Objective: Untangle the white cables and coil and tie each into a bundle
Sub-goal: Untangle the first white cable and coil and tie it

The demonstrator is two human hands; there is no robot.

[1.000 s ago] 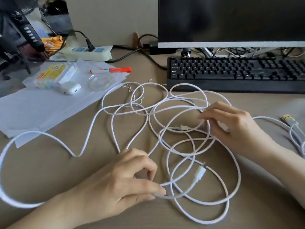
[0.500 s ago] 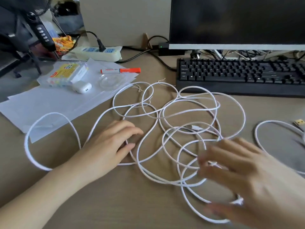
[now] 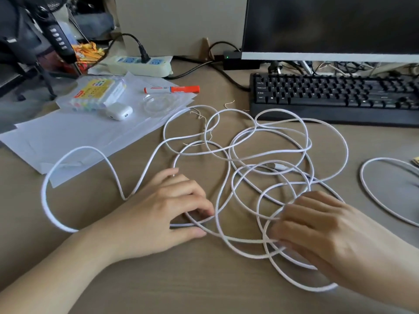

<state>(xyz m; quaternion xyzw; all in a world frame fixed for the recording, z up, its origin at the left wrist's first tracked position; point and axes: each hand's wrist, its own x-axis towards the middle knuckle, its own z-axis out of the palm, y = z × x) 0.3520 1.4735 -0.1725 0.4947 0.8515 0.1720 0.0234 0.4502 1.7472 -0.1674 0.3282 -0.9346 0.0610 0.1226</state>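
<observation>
A long white cable (image 3: pixel 256 126) lies in many overlapping loops across the middle of the brown desk (image 3: pixel 158 279). One wide loop (image 3: pixel 45 191) runs out to the left over the paper edge. A white connector (image 3: pixel 281 165) shows inside the tangle. My left hand (image 3: pixel 163 214) lies at the tangle's left edge, fingers curled, pinching a strand between thumb and fingertips. My right hand (image 3: pixel 328 236), slightly blurred, covers the near right loops with fingers and thumb curled on strands. Another white cable loop (image 3: pixel 362 177) lies apart at the right, with a yellow plug (image 3: pixel 416 159) at the frame edge.
A black keyboard (image 3: pixel 340 96) and monitor (image 3: pixel 328 26) stand behind the tangle. White papers (image 3: pixel 79 132) at the left carry an earbud case (image 3: pixel 119 111), an orange marker (image 3: pixel 172 89) and a yellow pack (image 3: pixel 99 91). A power strip (image 3: pixel 140 64) sits at the back.
My left hand went from the front edge to the tangle's left side and curled onto a strand. My right hand dropped from hovering spread onto the near right loops. The left loop shifted inward.
</observation>
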